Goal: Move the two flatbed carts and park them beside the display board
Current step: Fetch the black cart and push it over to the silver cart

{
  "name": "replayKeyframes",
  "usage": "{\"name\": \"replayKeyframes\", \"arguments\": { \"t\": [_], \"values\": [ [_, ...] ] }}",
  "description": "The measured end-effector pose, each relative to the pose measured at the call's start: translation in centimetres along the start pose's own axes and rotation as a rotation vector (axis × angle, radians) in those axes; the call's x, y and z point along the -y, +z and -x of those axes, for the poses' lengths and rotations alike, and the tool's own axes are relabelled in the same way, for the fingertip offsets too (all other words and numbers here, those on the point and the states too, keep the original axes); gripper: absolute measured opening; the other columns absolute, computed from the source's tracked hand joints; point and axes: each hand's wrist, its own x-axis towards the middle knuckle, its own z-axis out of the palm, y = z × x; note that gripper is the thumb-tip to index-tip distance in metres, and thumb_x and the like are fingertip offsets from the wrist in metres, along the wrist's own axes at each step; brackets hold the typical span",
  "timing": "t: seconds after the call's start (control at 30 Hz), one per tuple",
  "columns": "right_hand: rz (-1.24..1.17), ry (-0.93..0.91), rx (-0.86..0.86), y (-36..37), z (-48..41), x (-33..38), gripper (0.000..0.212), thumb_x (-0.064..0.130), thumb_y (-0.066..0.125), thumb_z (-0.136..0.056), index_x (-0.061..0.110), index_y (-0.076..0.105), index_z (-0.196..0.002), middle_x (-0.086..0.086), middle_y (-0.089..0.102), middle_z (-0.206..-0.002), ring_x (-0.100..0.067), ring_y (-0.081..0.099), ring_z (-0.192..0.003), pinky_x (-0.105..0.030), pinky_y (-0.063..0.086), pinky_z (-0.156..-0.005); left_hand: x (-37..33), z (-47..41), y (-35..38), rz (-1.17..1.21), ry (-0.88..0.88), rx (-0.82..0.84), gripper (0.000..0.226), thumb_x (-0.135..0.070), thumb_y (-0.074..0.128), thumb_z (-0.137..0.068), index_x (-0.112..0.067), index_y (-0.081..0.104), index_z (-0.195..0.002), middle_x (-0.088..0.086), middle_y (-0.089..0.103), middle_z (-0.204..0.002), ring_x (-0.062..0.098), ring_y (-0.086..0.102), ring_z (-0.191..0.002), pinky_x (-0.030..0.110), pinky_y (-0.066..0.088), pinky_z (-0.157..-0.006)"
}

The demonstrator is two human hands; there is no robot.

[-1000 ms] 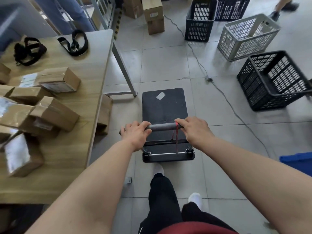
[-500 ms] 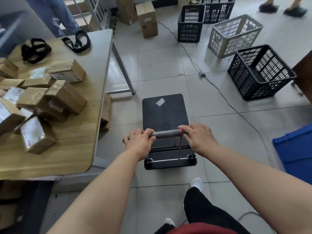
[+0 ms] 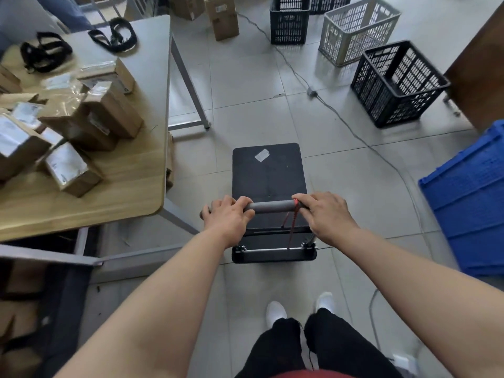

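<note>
Right now my left hand [image 3: 227,218] and right hand [image 3: 328,216] are both curled tight around the grey handle [image 3: 272,207] of the flatbed cart [image 3: 268,175], which stands on the tiles just ahead of my feet. The trouble I foresee is the cable [image 3: 354,135] running across the floor to the right; a wheel could snag on it. The table leg [image 3: 191,85] crowds the left, the black crate [image 3: 395,83] and blue bin [image 3: 469,197] the right, leaving an open lane straight ahead.

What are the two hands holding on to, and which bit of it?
Both the left hand and right hand grip the flatbed cart by its grey padded handle bar, one at each end.
</note>
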Motion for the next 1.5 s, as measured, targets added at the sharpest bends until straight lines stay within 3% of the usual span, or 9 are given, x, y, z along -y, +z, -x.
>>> {"name": "replayKeyframes", "arguments": {
  "t": [0.5, 0.7, 0.97, 1.5],
  "values": [
    [-0.001, -0.046, 0.070, 1.9, 16.5, -2.0, 0.033, 0.030, 0.040, -0.096, 0.035, 0.049, -0.128, 0.000, 0.059, -0.118, -0.025, 0.049, -0.114, -0.040, 0.031, -0.099, -3.7, 16.0, 8.0, 0.013, -0.060, -0.001, 0.034, -0.051, 0.027, -0.099, -0.043, 0.042, -0.128, 0.000, 0.049, -0.127, 0.029, 0.039, -0.122, 0.050, 0.020, -0.112],
    [-0.002, -0.063, 0.087, 2.6, 23.0, -2.7, 0.032, 0.031, 0.040, -0.097, 0.036, 0.047, -0.128, 0.000, 0.057, -0.118, -0.025, 0.047, -0.114, -0.040, 0.030, -0.101, -4.9, 22.1, 10.9, 0.016, -0.082, -0.014, 0.034, -0.052, 0.029, -0.098, -0.043, 0.043, -0.127, 0.001, 0.048, -0.126, 0.027, 0.039, -0.122, 0.045, 0.021, -0.109],
    [-0.016, -0.069, 0.090, 4.4, 29.8, -1.8, 0.031, 0.031, 0.040, -0.097, 0.037, 0.048, -0.127, 0.000, 0.057, -0.118, -0.025, 0.048, -0.115, -0.041, 0.029, -0.101, -4.4, 28.4, 13.6, 0.051, -0.080, 0.002, 0.033, -0.050, 0.030, -0.099, -0.042, 0.042, -0.128, 0.000, 0.046, -0.129, 0.029, 0.036, -0.126, 0.052, 0.014, -0.115],
    [0.001, -0.024, 0.008, 10.6, 48.0, 3.7, 0.028, 0.026, 0.044, -0.096, 0.034, 0.054, -0.120, -0.002, 0.056, -0.112, -0.026, 0.045, -0.113, -0.042, 0.023, -0.101, -0.7, 47.0, 21.7, 0.072, -0.082, -0.002, 0.033, -0.048, 0.031, -0.099, -0.041, 0.043, -0.129, 0.004, 0.051, -0.126, 0.029, 0.042, -0.119, 0.048, 0.028, -0.106]
  ]
}}
